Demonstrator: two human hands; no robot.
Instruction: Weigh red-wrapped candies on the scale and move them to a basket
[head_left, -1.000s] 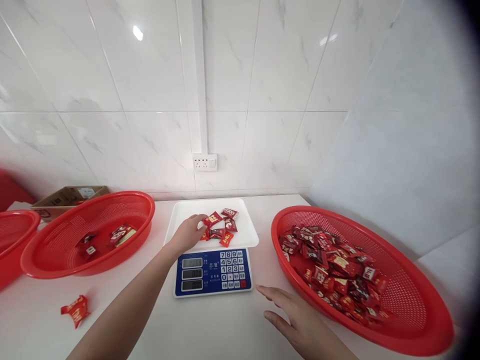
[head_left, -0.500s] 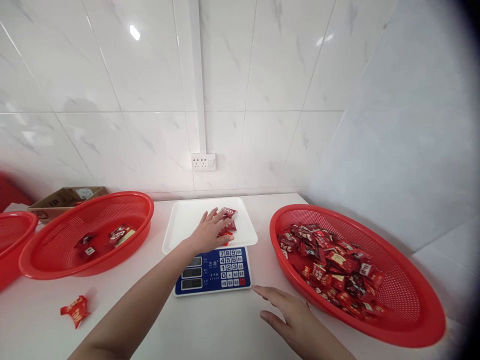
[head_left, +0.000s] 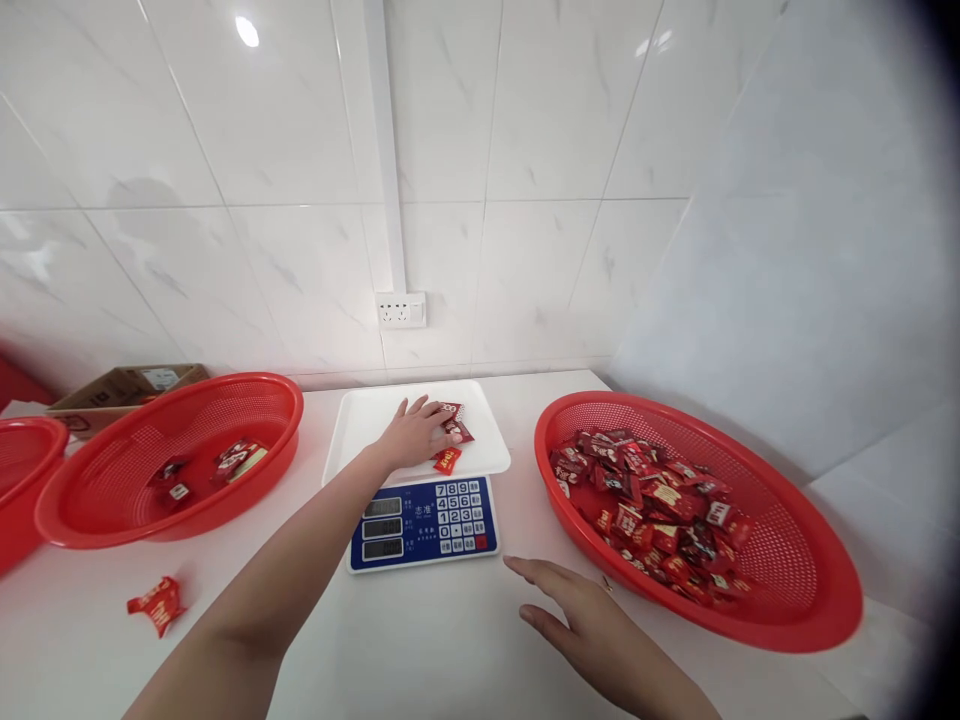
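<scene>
My left hand (head_left: 411, 435) reaches onto the white tray (head_left: 360, 425) of a blue-faced digital scale (head_left: 422, 522) and lies over a small heap of red wrapped candies (head_left: 450, 432), fingers curled on them. One candy (head_left: 447, 459) lies loose by the tray's front edge. My right hand (head_left: 592, 625) hovers flat above the white counter in front of the scale, fingers spread, holding nothing. At the right, a large red mesh basket (head_left: 795, 610) holds several red candies (head_left: 652, 510).
A second red mesh basket (head_left: 112, 500) at the left holds a few candies (head_left: 232, 460). Another red basket (head_left: 22, 470) sits at the far left edge, a cardboard box (head_left: 120, 388) behind. One loose candy (head_left: 157, 603) lies on the counter. A wall socket (head_left: 400, 310) is behind the scale.
My left hand moved right across the scale tray and now covers most of the candies, gathering them. My right hand stayed flat near the scale. The view tilted slightly.
</scene>
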